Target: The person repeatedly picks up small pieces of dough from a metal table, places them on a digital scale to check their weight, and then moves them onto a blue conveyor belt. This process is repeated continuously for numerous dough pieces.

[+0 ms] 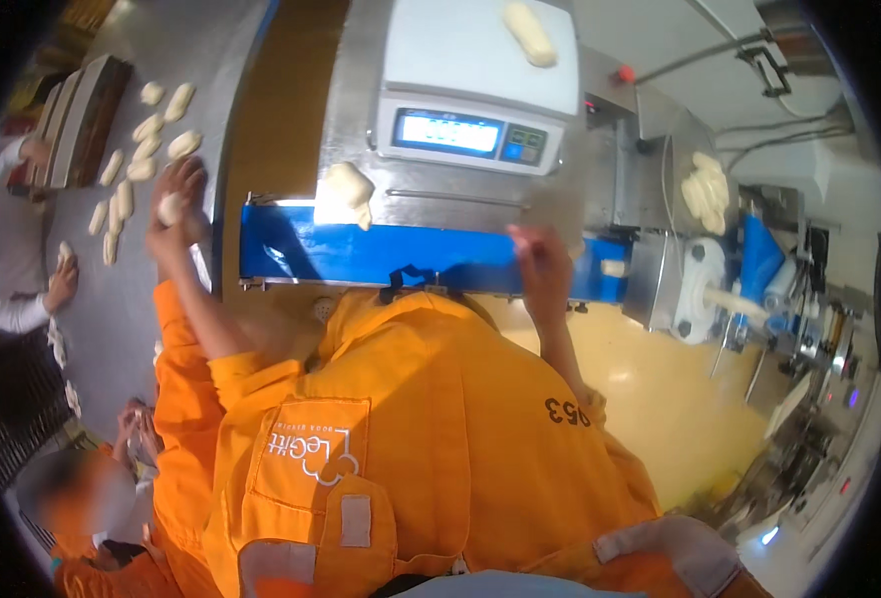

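Observation:
At the edge of the steel table on the left, my left hand (168, 239) closes around a pale dough piece (171, 207). Another person's hand (187, 177) overlaps it there, beside an orange sleeve, and part of the grip is hidden. My right hand (542, 264) is over the blue conveyor belt (391, 254), empty, its fingers slightly curled and apart. Beyond the belt, a dough lump (349, 189) rests at the near left of the steel platform. A dough roll (530, 35) lies on the white digital scale (450, 80), whose display is lit.
Several dough rolls (146, 147) lie scattered on the steel table (186, 60). A person in white sleeves (12, 239) works across it; another in orange (112, 568) is at lower left. A dough pile (707, 194) and a small piece (613, 268) on the belt are at right.

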A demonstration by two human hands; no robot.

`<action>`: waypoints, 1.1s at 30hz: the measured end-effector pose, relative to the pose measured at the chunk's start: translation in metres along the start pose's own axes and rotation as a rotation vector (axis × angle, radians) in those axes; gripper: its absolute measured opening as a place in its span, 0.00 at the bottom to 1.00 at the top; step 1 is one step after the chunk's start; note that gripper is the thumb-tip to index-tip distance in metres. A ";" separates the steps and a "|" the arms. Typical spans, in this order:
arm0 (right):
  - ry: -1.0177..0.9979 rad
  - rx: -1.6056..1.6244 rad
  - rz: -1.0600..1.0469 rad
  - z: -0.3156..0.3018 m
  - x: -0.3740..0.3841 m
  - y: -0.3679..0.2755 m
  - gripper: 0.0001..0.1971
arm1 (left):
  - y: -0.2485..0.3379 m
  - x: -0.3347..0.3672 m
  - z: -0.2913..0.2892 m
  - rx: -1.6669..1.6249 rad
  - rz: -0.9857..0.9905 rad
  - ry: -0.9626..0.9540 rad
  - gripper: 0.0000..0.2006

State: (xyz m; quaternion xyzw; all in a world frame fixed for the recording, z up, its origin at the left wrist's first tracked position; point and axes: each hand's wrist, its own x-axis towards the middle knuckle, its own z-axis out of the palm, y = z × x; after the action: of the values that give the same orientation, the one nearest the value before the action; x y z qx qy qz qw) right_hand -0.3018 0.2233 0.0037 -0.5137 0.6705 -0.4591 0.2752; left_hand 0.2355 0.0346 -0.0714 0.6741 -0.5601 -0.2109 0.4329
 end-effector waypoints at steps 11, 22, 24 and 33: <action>0.579 -0.558 0.668 -0.040 -0.055 0.262 0.28 | -0.060 0.100 -0.046 1.166 -0.582 0.410 0.35; 0.496 -0.576 0.593 -0.041 -0.052 0.235 0.27 | 0.278 -0.006 0.165 0.071 0.753 -0.164 0.23; 0.455 -0.613 0.569 -0.076 -0.052 0.191 0.23 | 0.311 -0.006 0.216 0.164 1.118 -0.238 0.25; 0.175 -0.804 0.150 -0.088 -0.050 0.183 0.21 | 0.401 0.002 0.331 0.570 1.452 -0.622 0.16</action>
State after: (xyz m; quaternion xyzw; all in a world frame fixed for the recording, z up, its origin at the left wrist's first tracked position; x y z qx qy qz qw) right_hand -0.4398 0.3096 -0.1281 -0.4888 0.8529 -0.1815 0.0274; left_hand -0.2480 -0.0812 0.0807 0.1408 -0.9805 0.0935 0.1001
